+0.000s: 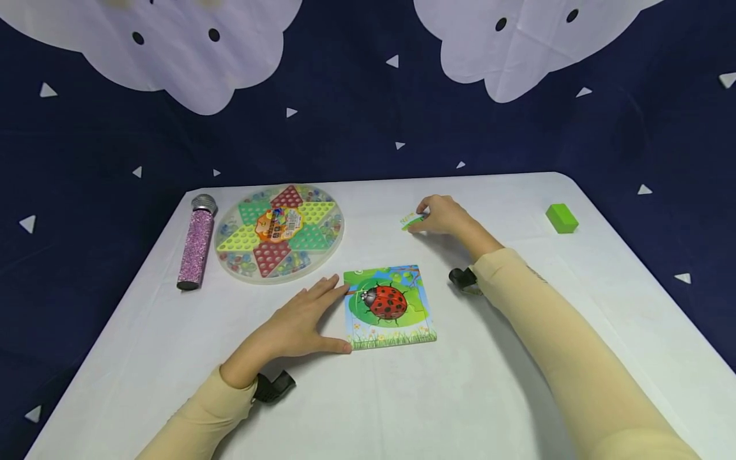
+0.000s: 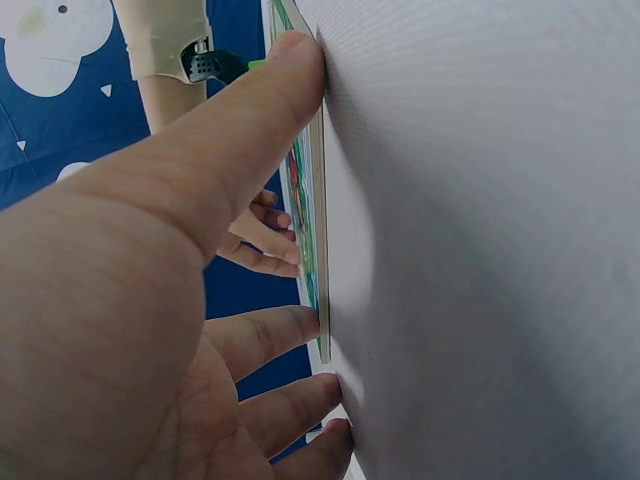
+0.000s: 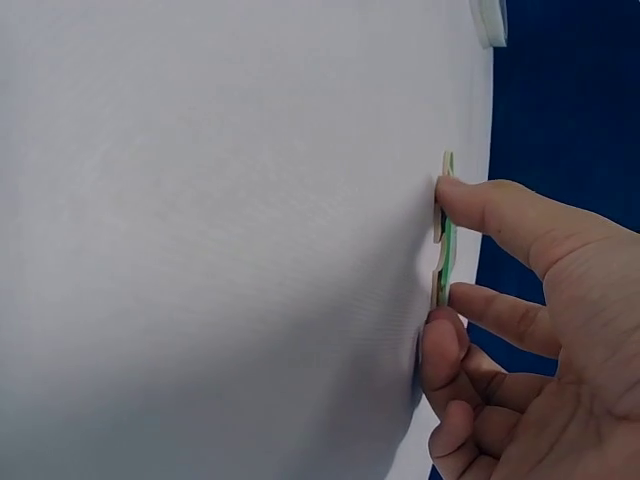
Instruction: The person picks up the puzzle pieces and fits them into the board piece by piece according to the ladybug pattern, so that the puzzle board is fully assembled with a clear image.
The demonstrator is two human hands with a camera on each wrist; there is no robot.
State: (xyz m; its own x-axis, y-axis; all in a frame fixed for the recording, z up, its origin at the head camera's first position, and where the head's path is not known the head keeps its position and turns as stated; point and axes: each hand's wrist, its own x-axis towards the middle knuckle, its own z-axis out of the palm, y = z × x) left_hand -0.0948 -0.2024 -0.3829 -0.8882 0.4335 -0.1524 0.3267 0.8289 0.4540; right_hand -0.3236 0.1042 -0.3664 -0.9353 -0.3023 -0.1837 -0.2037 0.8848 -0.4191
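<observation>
A square ladybug jigsaw puzzle (image 1: 386, 305) lies flat on the white table, centre front. My left hand (image 1: 300, 322) rests at its left edge, thumb and fingers spread and nearly straight. In the left wrist view the thumb and a fingertip touch the puzzle's thin edge (image 2: 320, 230). Farther back, my right hand (image 1: 445, 216) pinches a small green and white puzzle piece (image 1: 409, 221) between thumb and fingers. The right wrist view shows that piece (image 3: 447, 240) edge-on, close to the tabletop; whether it touches the cloth I cannot tell.
A round Chinese checkers set (image 1: 310, 237) with coloured marbles lies at the back left. Beside it is a pink glitter microphone (image 1: 197, 249). A green block (image 1: 561, 218) sits at the far right. Behind the table (image 1: 391, 409) hangs a dark blue cloth with clouds.
</observation>
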